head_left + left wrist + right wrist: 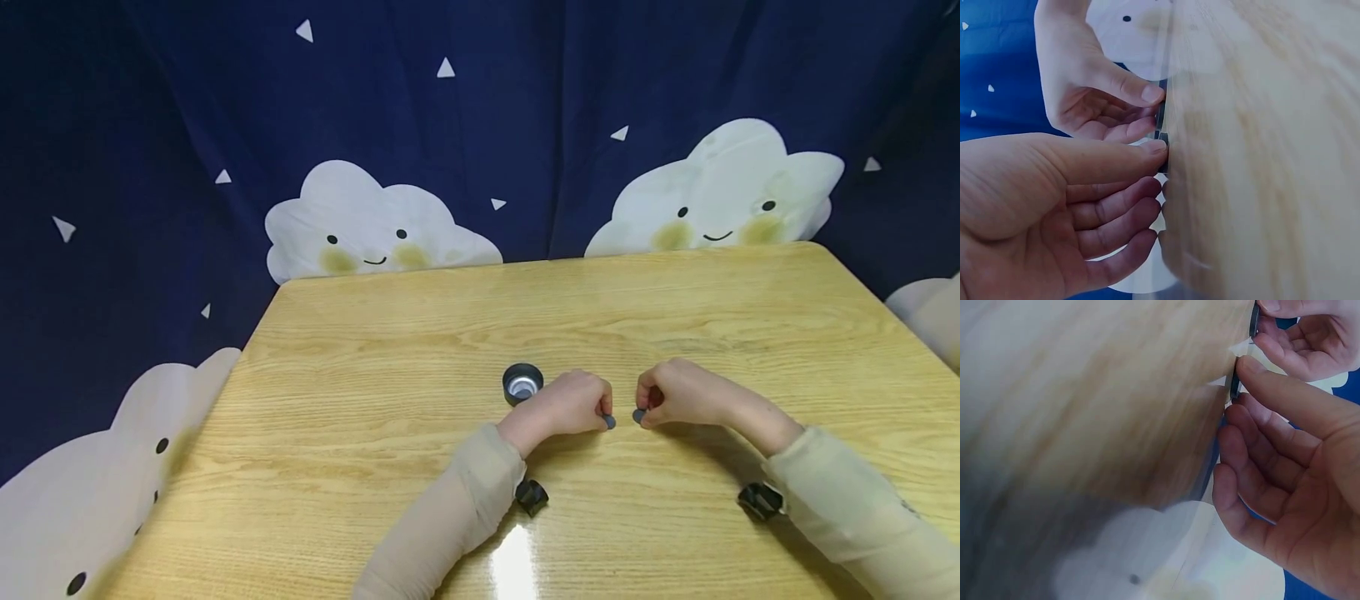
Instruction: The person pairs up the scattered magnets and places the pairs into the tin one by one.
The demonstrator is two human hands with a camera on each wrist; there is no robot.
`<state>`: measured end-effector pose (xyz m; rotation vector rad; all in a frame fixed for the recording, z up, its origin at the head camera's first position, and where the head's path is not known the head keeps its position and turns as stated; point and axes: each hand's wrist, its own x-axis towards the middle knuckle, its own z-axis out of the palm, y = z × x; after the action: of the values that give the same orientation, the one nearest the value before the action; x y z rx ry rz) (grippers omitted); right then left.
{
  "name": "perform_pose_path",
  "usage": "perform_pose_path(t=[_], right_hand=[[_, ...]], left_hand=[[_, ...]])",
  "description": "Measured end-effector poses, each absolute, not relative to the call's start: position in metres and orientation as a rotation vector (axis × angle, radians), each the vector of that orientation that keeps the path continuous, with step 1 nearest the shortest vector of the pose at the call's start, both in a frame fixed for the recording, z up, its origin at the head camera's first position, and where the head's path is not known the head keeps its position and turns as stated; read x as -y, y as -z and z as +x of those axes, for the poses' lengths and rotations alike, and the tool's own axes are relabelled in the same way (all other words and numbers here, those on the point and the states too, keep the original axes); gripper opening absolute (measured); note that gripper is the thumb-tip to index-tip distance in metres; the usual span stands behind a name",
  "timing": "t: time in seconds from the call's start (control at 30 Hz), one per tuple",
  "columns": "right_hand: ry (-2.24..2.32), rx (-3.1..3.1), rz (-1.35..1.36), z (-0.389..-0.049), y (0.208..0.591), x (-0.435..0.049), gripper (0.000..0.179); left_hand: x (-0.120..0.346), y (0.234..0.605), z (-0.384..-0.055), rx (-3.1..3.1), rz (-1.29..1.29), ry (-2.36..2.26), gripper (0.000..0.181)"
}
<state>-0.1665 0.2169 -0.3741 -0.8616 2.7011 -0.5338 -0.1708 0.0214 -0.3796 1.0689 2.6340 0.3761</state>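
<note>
Each of my hands pinches a small, flat, dark grey-blue disc at the tabletop. My left hand [573, 402] grips the left disc [610, 422] between thumb and fingertips. Across a narrow gap, my right hand [678, 392] pinches the right disc [638, 415] by its edge. Seen from the left wrist, the left disc [1164, 164] stands out past the thumb tip, close over the wood. From the right wrist, the right disc [1233, 384] shows edge-on between thumb and index finger, and the other fingers curl loosely below it.
A round black cup-like piece [513, 377] with a silvery inside sits just beyond the left wrist, partly covered by that hand. The pale wooden table [360, 375] ends at a dark blue curtain [525, 100] with white clouds. Black wrist cameras [532, 497] hang under both sleeves.
</note>
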Motion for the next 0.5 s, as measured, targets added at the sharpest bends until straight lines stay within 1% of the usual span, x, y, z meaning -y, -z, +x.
perform_pose_path(t=[0.33,0.5], right_hand=[[0.542,-2.685,-0.822,-0.1658,0.3743,-0.2117,0.015],[0.540,-2.682,-0.844,-0.1686,0.3754,-0.2107,0.015]], left_hand=[[-0.0236,0.3819,-0.1702,-2.629,1.041,-0.402,0.009],[-0.0242,0.3823,-0.1715,-2.643,1.058,-0.408,0.010]])
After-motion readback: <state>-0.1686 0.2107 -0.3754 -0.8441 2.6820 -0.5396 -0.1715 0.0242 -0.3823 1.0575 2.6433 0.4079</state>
